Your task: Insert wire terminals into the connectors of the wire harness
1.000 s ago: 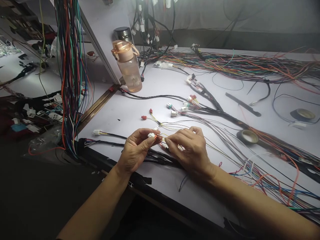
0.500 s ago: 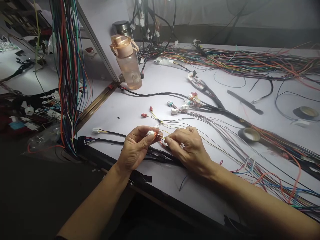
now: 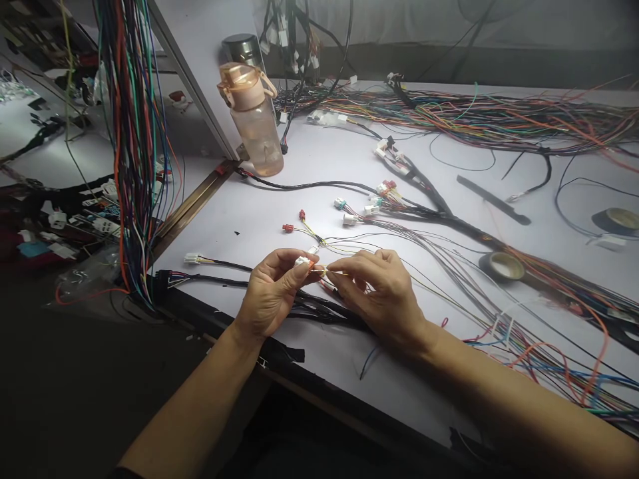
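Note:
Between the thumb and fingers of my left hand (image 3: pixel 267 293) is a small white and orange connector (image 3: pixel 302 263). My right hand (image 3: pixel 382 293) pinches a thin yellowish wire (image 3: pixel 320 269) just right of the connector. The wire runs toward the connector's orange side; whether its tip sits inside I cannot tell. Behind my hands lie two small red connectors (image 3: pixel 288 228) on thin wires. Dark sleeved cables (image 3: pixel 324 313) pass under both hands. A white connector (image 3: pixel 192 258) on a dark cable rests to the left.
A peach-lidded bottle (image 3: pixel 257 126) stands at the back left beside a hanging wire bundle (image 3: pixel 132 146). Loose wires (image 3: pixel 449 116) stretch along the back. A taped harness (image 3: pixel 469 233) crosses the right side, near a tape roll (image 3: pixel 503 266) and a dark flat strip (image 3: pixel 493 199).
My right fingers have shifted slightly on the wire, and its light stretch by the connector shows more clearly. My left hand still holds the connector in nearly the same place. The view has moved slightly.

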`<state>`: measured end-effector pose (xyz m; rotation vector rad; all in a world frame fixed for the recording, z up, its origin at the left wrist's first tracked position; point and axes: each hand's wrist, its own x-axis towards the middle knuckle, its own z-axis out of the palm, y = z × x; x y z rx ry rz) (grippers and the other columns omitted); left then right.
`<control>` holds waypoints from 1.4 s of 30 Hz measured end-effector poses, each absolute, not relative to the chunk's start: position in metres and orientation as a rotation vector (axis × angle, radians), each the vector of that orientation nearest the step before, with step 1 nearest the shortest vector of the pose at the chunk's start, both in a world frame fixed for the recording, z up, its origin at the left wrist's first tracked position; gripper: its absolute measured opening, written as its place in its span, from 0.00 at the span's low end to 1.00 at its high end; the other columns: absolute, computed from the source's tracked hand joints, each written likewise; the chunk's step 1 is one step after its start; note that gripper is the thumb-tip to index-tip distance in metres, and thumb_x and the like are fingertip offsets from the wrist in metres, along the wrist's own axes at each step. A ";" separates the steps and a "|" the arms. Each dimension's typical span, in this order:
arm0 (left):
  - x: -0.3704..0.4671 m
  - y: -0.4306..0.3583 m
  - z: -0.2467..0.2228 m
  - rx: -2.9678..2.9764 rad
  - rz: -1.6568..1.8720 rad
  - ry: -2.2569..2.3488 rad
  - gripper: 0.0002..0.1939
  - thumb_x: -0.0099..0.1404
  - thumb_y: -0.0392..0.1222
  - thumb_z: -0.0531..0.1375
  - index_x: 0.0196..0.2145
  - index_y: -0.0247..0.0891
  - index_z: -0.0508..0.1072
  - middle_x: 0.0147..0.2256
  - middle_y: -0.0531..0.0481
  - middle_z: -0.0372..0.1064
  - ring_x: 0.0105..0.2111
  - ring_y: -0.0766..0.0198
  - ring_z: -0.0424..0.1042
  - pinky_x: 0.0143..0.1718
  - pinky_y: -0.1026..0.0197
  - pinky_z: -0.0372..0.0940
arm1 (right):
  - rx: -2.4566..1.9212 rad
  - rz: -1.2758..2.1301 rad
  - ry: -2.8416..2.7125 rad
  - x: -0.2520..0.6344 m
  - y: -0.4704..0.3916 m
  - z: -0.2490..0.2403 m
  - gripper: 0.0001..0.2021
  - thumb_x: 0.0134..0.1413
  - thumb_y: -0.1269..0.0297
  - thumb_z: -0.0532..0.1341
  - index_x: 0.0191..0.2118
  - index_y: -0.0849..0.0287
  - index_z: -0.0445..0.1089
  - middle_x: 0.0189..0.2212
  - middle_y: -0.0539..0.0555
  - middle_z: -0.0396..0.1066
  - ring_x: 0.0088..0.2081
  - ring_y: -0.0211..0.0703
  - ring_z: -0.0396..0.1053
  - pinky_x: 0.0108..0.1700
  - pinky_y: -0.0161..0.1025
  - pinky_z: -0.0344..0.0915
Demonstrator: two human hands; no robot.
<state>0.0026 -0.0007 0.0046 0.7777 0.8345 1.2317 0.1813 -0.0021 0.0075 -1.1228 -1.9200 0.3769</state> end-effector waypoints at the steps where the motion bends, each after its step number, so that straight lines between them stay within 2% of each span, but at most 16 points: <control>1: 0.003 -0.001 0.005 0.778 1.227 0.823 0.04 0.58 0.35 0.67 0.34 0.37 0.77 0.36 0.50 0.77 0.35 0.67 0.76 0.43 0.62 0.72 | -1.106 0.333 -1.928 0.181 -0.002 0.007 0.02 0.59 0.62 0.63 0.36 0.53 0.72 0.26 0.45 0.75 0.22 0.31 0.63 0.37 0.41 0.52; 5: 0.001 0.001 0.007 0.734 1.210 0.821 0.04 0.59 0.35 0.66 0.34 0.37 0.76 0.36 0.50 0.77 0.35 0.67 0.77 0.42 0.63 0.73 | -1.094 0.284 -1.931 0.183 0.000 0.009 0.04 0.59 0.65 0.63 0.32 0.54 0.72 0.27 0.46 0.75 0.25 0.33 0.66 0.37 0.41 0.53; 11: -0.005 0.003 0.005 0.627 1.200 0.836 0.07 0.57 0.39 0.68 0.34 0.37 0.76 0.35 0.51 0.77 0.35 0.67 0.77 0.38 0.65 0.73 | -1.184 0.502 -1.899 0.185 0.001 0.016 0.11 0.61 0.65 0.58 0.27 0.57 0.69 0.23 0.48 0.70 0.25 0.35 0.63 0.36 0.40 0.56; 16: -0.005 0.004 0.004 0.591 1.197 0.842 0.10 0.55 0.40 0.70 0.34 0.37 0.76 0.35 0.51 0.77 0.35 0.67 0.77 0.38 0.66 0.73 | -1.154 0.684 -1.816 0.186 0.002 0.022 0.11 0.59 0.67 0.59 0.24 0.57 0.68 0.20 0.47 0.65 0.24 0.34 0.61 0.31 0.36 0.59; 20: -0.005 0.005 0.004 0.570 1.204 0.818 0.09 0.56 0.39 0.69 0.35 0.38 0.76 0.35 0.52 0.77 0.34 0.67 0.77 0.38 0.66 0.73 | -1.238 0.895 -1.670 0.188 0.005 0.026 0.12 0.58 0.64 0.59 0.24 0.58 0.68 0.21 0.48 0.65 0.25 0.35 0.61 0.28 0.35 0.58; 25: -0.005 0.006 0.004 0.548 1.221 0.807 0.10 0.54 0.38 0.70 0.35 0.38 0.77 0.34 0.52 0.77 0.32 0.69 0.76 0.38 0.67 0.72 | -1.246 1.138 -1.402 0.194 0.011 0.027 0.12 0.55 0.59 0.61 0.24 0.58 0.69 0.21 0.47 0.62 0.25 0.35 0.59 0.29 0.35 0.59; 30: -0.005 0.006 0.004 0.523 1.235 0.792 0.09 0.54 0.37 0.70 0.34 0.39 0.78 0.35 0.52 0.77 0.33 0.70 0.76 0.39 0.68 0.72 | -1.189 1.244 -1.187 0.198 0.019 0.024 0.13 0.53 0.57 0.63 0.23 0.58 0.68 0.19 0.46 0.59 0.24 0.34 0.56 0.30 0.36 0.59; 33: -0.006 0.006 0.004 0.522 1.245 0.784 0.09 0.54 0.37 0.70 0.35 0.39 0.78 0.36 0.52 0.77 0.33 0.70 0.76 0.39 0.68 0.73 | -1.163 1.260 -1.135 0.200 0.022 0.022 0.13 0.52 0.57 0.65 0.23 0.58 0.69 0.21 0.48 0.62 0.28 0.36 0.61 0.34 0.36 0.63; 36: -0.006 0.006 0.003 0.528 1.248 0.781 0.09 0.55 0.37 0.70 0.35 0.38 0.78 0.36 0.52 0.77 0.34 0.70 0.76 0.39 0.67 0.73 | -1.230 1.282 -1.137 0.201 0.023 0.022 0.11 0.52 0.55 0.64 0.29 0.57 0.74 0.25 0.50 0.68 0.31 0.37 0.65 0.38 0.38 0.65; 39: -0.006 0.006 0.003 0.524 1.249 0.781 0.09 0.55 0.36 0.70 0.35 0.38 0.78 0.36 0.52 0.77 0.33 0.70 0.76 0.39 0.68 0.73 | -1.317 1.296 -1.319 0.205 0.026 0.023 0.14 0.56 0.54 0.61 0.42 0.56 0.76 0.37 0.54 0.75 0.39 0.41 0.70 0.45 0.42 0.66; 42: -0.006 0.006 0.004 0.519 1.247 0.781 0.09 0.55 0.36 0.70 0.35 0.38 0.78 0.36 0.52 0.77 0.33 0.70 0.76 0.38 0.68 0.73 | -1.416 1.120 -1.626 0.215 0.031 0.026 0.16 0.58 0.58 0.58 0.48 0.56 0.74 0.49 0.56 0.73 0.47 0.45 0.70 0.50 0.46 0.64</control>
